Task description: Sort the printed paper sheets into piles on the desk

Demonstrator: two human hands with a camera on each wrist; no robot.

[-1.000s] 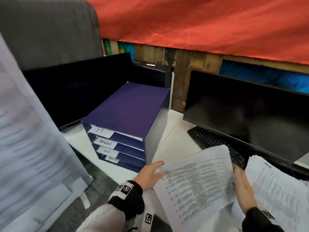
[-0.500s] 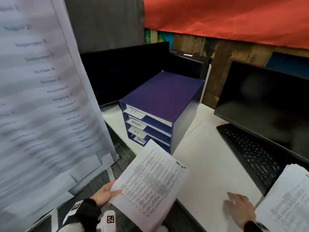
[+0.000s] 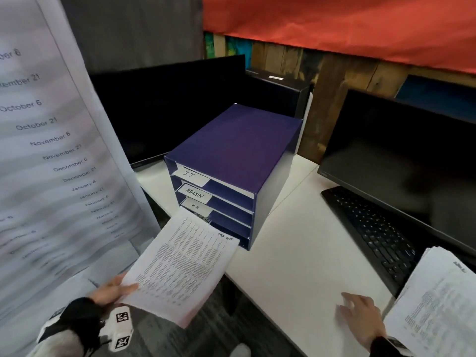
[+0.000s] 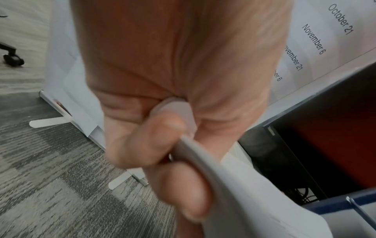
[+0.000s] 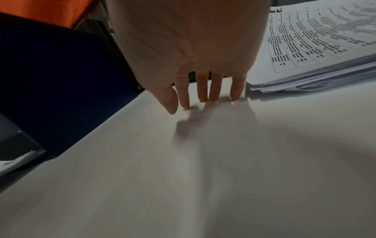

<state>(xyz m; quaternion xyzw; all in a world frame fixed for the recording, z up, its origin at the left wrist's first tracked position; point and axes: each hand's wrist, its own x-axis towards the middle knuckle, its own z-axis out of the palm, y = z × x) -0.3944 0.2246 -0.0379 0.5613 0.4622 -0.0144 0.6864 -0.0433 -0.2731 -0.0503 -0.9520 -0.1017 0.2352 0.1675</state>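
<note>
White desk (image 3: pixel 296 266) bears flat right hand (image 3: pixel 360 320); left hand (image 3: pixel 110 292) pinches printed sheet (image 3: pixel 185 264).

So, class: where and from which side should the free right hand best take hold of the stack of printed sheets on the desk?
Probably the stack of printed sheets by its near left edge, right hand coming from the left: that edge lies beside the fingers, layered and slightly lifted off the desk.

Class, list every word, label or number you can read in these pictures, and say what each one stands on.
"IT": top label on the blue sorter.
"ADMIN": second label.
"H.R": third label; the fourth is hidden.
"October 6", "October 21", "November 6", "November 21", "December 6", "January 6": banner.
Handwritten corner note on the held sheet: unclear. Its print, and the stack's: too small.
</note>
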